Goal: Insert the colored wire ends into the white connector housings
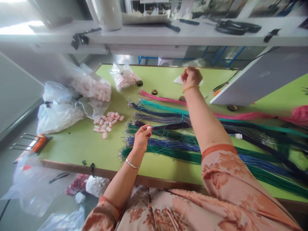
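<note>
My left hand (141,138) pinches a small white plastic connector (149,129) over the near part of the wire bundles. Thin teal wires (156,150) loop close beside that connector. Stretched out over the far side of the table, my right hand (192,77) is closed; whatever its fingers hold, if anything, is hidden. Below both hands lie long bundles of pink wires (163,97), teal wires (158,106), grey wires (158,118), blue wires (168,144) and green wires (166,154), with metal tips at their left ends. A loose pile of pale connectors (109,122) sits to the left.
Clear bags of connectors (89,83) and a smaller bag (124,77) stand at the back left. Rolls of black tape (154,92) lie behind the wires. An orange-based rack with metal pins (38,144) is at the left edge. A shelf (154,40) crosses above the green tabletop (79,147).
</note>
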